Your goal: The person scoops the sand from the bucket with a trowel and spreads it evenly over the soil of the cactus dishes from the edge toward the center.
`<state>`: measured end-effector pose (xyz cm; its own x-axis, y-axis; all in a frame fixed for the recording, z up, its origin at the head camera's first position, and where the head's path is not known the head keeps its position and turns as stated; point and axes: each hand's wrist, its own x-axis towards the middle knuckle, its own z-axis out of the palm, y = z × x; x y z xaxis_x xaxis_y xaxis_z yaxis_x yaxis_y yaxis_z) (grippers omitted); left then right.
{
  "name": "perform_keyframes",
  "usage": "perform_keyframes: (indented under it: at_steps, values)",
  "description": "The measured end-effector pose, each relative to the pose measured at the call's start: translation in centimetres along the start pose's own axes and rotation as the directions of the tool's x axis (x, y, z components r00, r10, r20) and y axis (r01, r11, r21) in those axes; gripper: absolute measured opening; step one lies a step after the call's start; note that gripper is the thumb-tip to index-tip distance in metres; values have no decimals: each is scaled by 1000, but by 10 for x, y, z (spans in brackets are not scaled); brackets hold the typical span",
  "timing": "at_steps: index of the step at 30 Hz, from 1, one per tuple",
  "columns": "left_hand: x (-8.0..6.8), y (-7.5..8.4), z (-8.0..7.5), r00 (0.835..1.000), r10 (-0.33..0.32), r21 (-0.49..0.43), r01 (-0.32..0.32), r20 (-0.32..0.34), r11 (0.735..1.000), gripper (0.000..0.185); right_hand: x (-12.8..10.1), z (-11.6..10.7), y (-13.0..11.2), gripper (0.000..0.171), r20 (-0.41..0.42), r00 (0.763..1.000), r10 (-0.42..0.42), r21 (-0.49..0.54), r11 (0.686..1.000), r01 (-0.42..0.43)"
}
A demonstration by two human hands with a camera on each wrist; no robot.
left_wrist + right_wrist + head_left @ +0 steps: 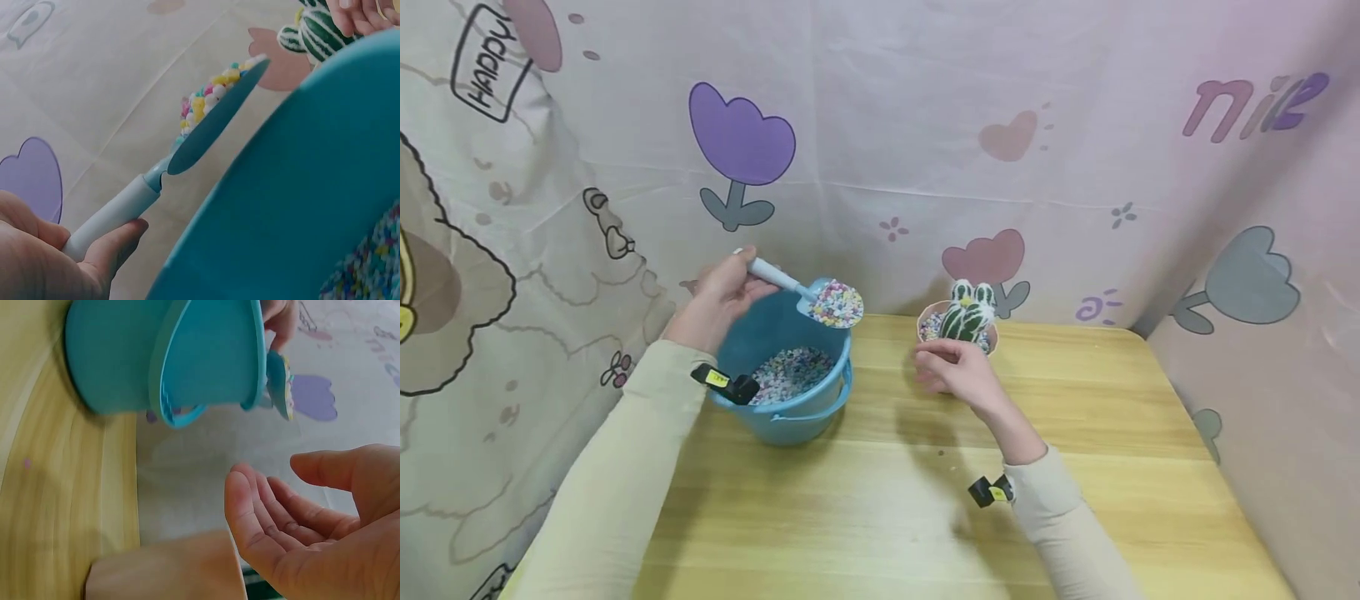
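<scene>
My left hand [718, 296] grips the pale handle of a small blue shovel [119, 212], held above the far rim of a blue bucket [797, 425]. A heap of small multicoloured pebbles [837, 305] lies on the shovel's blade. More of the same pebbles [792, 373] cover the bottom of the bucket. To the right stands a peach-coloured pot [169, 569] with a green, white-striped cactus [964, 323] and pebbles around it. Relaxed and holding nothing, my right hand [958, 375] is beside the near side of the pot, thumb apart from its fingers.
Both the bucket and the pot stand on a light wooden table [865, 500], near its back edge. A printed cloth [865, 125] hangs behind and along both sides. The bucket's handle [820, 410] hangs down on its near right side.
</scene>
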<state>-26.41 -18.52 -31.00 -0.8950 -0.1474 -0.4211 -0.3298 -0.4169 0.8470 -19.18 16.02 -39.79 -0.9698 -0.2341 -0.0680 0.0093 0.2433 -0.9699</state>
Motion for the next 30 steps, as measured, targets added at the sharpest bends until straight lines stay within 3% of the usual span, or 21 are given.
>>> perform_keyframes:
  at_steps: [7, 12, 22, 30]
  values:
    - [5, -6, 23, 1000, -2, -39, 2, -2, 999, 59, -5, -28, 10, 36, -58, 998, -8, -26, 1000, 7]
    - [7, -10, 39, 1000, 11, 2, -11, 0, 1000, 60, -8, -45, 13, 37, -138, 990, 23, -6, 1000, -24]
    - [11, -19, 63, 999, 29, 16, -30, 13, 999, 61, -5, -70, 20, 35, -350, 933, 78, 32, 997, -72]
    - [14, -31, 80, 998, 55, 66, -57, 38, 996, 60, 0, -81, 29, 33, -428, 902, 66, 34, 998, -58]
